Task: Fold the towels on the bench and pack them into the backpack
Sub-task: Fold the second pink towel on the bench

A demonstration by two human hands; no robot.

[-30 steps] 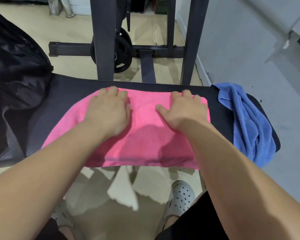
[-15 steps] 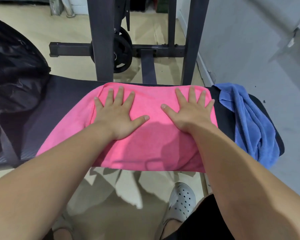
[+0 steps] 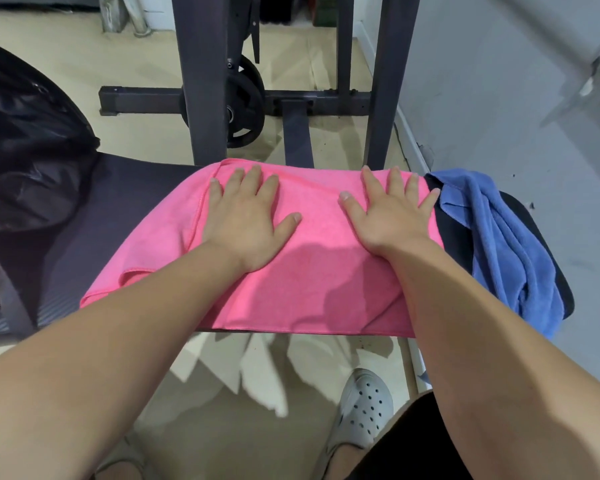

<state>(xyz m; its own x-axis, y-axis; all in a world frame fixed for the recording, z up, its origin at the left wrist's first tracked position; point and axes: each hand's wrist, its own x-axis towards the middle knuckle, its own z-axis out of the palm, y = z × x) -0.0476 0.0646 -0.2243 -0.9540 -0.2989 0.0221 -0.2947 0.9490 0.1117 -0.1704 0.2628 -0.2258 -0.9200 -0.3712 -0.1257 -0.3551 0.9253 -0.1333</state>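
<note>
A pink towel (image 3: pixel 312 282) lies folded across the black bench (image 3: pixel 118 209), its near edge hanging over the bench's front. My left hand (image 3: pixel 246 220) presses flat on the towel's left half, fingers spread. My right hand (image 3: pixel 392 216) presses flat on its right half, fingers spread toward the far edge. A crumpled blue towel (image 3: pixel 506 237) lies on the bench's right end, just beside the pink one. The black backpack (image 3: pixel 25 157) sits on the bench at the far left, partly out of frame.
A dark steel rack (image 3: pixel 205 77) with a weight plate (image 3: pixel 245 102) stands behind the bench. A grey wall (image 3: pixel 499 81) runs along the right. My feet in grey clogs (image 3: pixel 364 407) stand on the beige floor below the bench's front edge.
Both hands went from curled at the towel's far edge to flat with fingers spread, pressing the pink towel down. The towel's far edge now lies folded over and smoother.
</note>
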